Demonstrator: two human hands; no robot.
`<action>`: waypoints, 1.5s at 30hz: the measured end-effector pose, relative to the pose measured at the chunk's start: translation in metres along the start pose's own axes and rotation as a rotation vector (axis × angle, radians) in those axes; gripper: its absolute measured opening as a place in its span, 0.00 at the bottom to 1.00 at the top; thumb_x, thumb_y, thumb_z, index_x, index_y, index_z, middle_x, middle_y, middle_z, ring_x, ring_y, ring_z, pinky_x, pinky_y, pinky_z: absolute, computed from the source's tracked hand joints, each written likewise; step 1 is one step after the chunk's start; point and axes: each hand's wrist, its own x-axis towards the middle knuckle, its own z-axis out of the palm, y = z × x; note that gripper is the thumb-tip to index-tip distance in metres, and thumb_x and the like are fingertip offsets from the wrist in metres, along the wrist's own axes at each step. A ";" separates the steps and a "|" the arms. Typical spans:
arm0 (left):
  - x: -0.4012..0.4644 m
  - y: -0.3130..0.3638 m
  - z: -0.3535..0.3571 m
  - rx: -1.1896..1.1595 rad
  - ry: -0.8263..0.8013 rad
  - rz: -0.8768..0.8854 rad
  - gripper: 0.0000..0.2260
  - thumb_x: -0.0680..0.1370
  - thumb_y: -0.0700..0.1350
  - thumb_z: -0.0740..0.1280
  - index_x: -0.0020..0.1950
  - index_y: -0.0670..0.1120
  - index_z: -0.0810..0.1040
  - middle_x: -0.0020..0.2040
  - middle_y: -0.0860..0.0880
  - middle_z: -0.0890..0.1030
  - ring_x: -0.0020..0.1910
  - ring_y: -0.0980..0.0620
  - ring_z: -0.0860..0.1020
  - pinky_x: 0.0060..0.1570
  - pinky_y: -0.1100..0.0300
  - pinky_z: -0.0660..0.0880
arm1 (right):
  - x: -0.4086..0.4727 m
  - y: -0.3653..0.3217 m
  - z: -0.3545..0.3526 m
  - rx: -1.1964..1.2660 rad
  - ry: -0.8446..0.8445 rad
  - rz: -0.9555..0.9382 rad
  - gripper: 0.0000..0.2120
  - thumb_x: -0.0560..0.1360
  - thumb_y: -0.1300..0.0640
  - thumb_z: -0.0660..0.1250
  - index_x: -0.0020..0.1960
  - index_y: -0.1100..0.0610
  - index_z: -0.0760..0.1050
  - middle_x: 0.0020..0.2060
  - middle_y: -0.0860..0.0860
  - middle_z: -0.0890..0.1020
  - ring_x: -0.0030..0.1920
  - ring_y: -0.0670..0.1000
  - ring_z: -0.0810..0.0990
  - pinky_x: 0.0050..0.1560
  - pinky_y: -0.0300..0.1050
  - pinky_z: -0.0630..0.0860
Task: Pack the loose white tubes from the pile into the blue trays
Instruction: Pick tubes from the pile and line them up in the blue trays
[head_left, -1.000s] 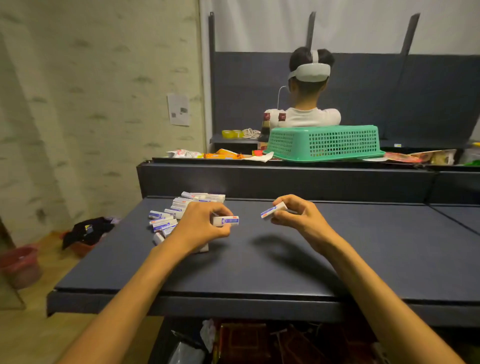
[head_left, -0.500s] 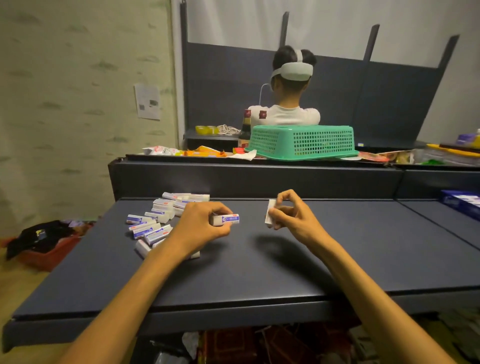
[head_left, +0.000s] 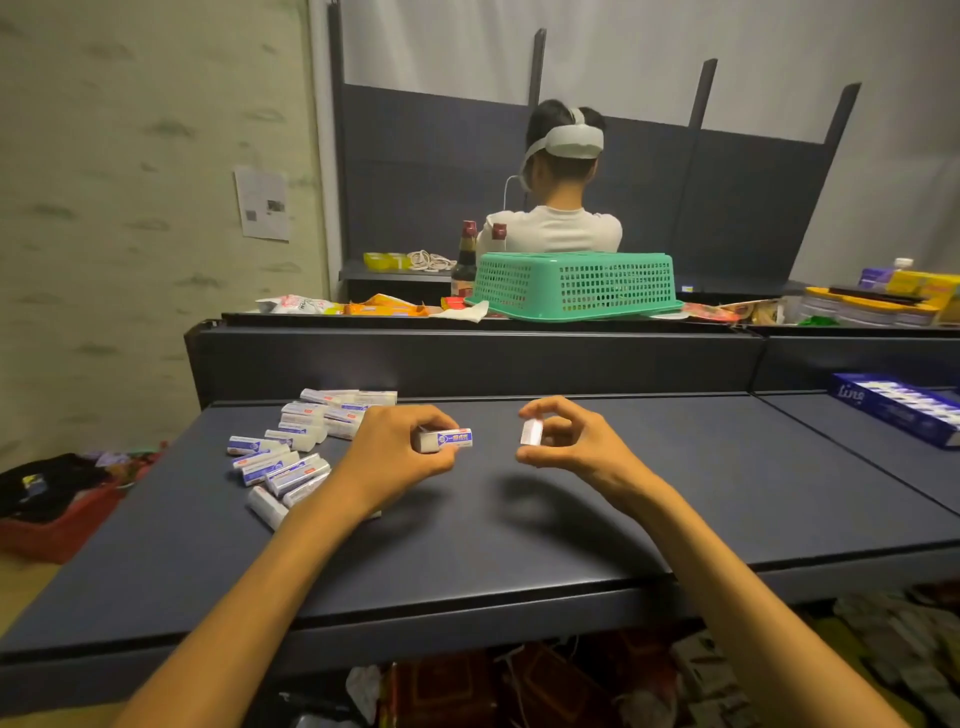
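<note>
Now both hands hover over the dark matte shelf (head_left: 519, 545), with bare surface between them and its near edge. Left hand (head_left: 400, 457) curls round a boxy white tube (head_left: 448, 439), blue label showing; right hand (head_left: 571, 447) pinches another tube (head_left: 531, 432) end-on between thumb and forefinger, its print unreadable. Far left lies the pile of loose tubes (head_left: 296, 452), partly hidden by the left forearm. Far right, a blue tray (head_left: 898, 415) is cut off by the frame. Beyond the raised back ledge sits a green mesh basket (head_left: 576, 286).
</note>
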 end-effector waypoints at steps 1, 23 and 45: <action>0.001 0.000 0.001 -0.002 -0.001 0.002 0.09 0.68 0.46 0.71 0.47 0.49 0.85 0.38 0.56 0.83 0.42 0.61 0.79 0.38 0.74 0.71 | -0.001 0.001 -0.001 -0.027 0.006 0.009 0.19 0.69 0.61 0.76 0.57 0.51 0.76 0.46 0.56 0.83 0.46 0.52 0.82 0.52 0.44 0.80; 0.031 0.124 0.131 -0.063 -0.142 0.171 0.08 0.69 0.42 0.75 0.47 0.46 0.85 0.39 0.53 0.84 0.39 0.60 0.80 0.37 0.73 0.73 | -0.121 0.032 -0.147 -0.293 0.077 0.091 0.11 0.82 0.54 0.58 0.62 0.49 0.60 0.52 0.48 0.83 0.45 0.48 0.84 0.49 0.44 0.82; 0.101 0.385 0.393 0.028 -0.309 0.456 0.12 0.70 0.44 0.74 0.54 0.48 0.83 0.45 0.47 0.84 0.39 0.51 0.79 0.43 0.52 0.80 | -0.329 0.090 -0.462 -0.716 0.557 0.025 0.13 0.73 0.59 0.73 0.56 0.51 0.79 0.50 0.45 0.78 0.44 0.39 0.77 0.42 0.26 0.72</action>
